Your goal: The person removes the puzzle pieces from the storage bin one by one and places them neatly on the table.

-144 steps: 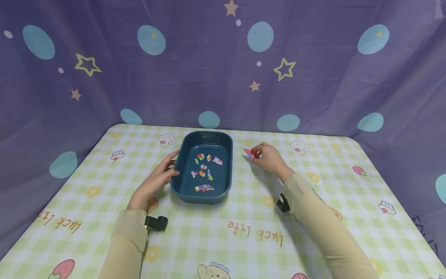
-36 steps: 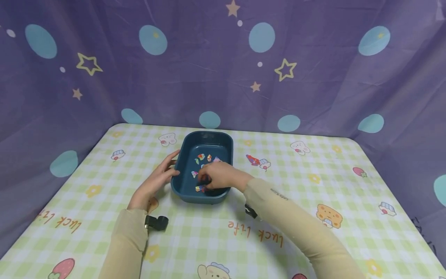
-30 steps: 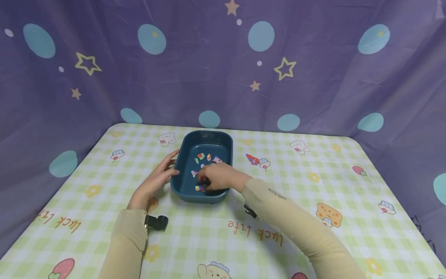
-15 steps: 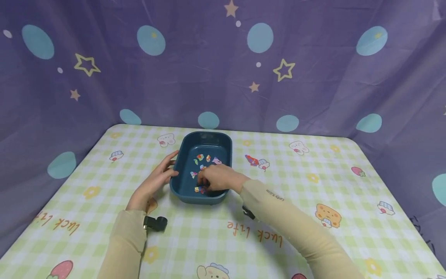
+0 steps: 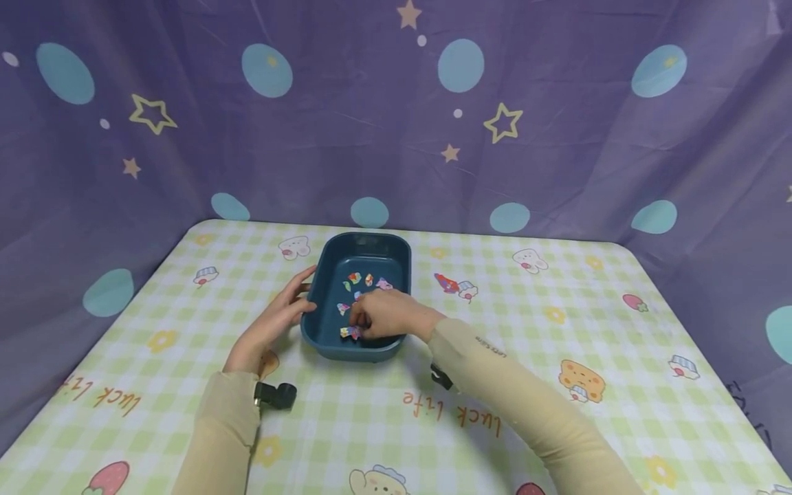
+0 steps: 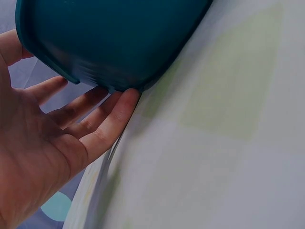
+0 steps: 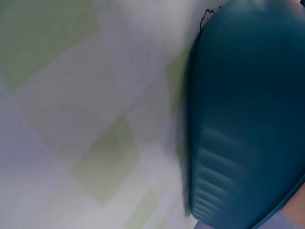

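Observation:
In the head view a dark teal plastic box (image 5: 322, 330) stands on the table, with several small multicoloured cut-out pieces on its floor. My left hand (image 5: 278, 316) holds the box's left side, thumb over the rim and fingers along the outer wall; the left wrist view has the fingertips (image 6: 128, 95) touching the wall low down. Inside the box, my right hand (image 5: 386, 313) has curled fingers and appears to pinch a multicoloured piece (image 5: 349, 333) near the front end. The hand hides some pieces. The right wrist view has only the outer wall of the box (image 7: 228, 143).
A red and purple piece (image 5: 445, 282) lies on the table to the right of the box, beside a printed cupcake. The checked tablecloth (image 5: 520, 330) carries printed pictures. A purple curtain (image 5: 322, 137) hangs behind the table.
My right hand let go of the red and purple piece on the table and moved left into the box. The piece at its fingertips has just shifted slightly left. My left hand stays put.

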`<state>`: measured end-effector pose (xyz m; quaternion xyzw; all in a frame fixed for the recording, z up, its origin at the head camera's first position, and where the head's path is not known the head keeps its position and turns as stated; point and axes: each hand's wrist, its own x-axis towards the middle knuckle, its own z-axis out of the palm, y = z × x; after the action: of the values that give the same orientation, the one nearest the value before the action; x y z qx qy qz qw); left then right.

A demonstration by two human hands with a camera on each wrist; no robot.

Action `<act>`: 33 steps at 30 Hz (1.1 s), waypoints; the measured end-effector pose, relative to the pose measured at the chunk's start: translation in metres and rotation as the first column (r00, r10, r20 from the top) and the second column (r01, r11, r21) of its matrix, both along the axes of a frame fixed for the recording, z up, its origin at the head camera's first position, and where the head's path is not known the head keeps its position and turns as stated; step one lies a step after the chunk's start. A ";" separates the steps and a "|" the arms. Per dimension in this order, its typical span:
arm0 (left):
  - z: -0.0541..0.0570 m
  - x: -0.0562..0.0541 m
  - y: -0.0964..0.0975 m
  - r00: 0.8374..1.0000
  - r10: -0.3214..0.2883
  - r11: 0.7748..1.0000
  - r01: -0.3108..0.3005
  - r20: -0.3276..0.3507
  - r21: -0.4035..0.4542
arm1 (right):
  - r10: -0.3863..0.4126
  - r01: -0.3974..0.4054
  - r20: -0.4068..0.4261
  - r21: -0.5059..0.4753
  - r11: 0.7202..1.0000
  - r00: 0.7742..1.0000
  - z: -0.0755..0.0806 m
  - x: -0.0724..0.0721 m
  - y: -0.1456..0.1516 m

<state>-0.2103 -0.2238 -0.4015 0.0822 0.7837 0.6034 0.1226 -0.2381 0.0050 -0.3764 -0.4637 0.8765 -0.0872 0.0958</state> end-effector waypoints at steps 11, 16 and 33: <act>0.001 0.000 0.001 1.000 -0.008 1.000 0.008 -0.003 -0.006 | 0.009 0.027 0.124 -0.284 0.958 0.992 0.007 0.000 0.012; 0.002 0.000 0.000 1.000 -0.004 1.000 0.003 -0.001 -0.026 | 0.012 0.034 0.136 -0.324 0.945 0.991 0.011 0.001 0.020; 0.001 -0.001 0.000 1.000 0.008 0.999 -0.008 0.003 -0.031 | -0.101 0.114 0.053 -0.439 0.891 0.994 0.024 -0.011 0.049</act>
<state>-0.2113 -0.2242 -0.4010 0.0761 0.7932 0.5916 0.1224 -0.2491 0.0538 -0.3525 -0.4230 0.8567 -0.2953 -0.0043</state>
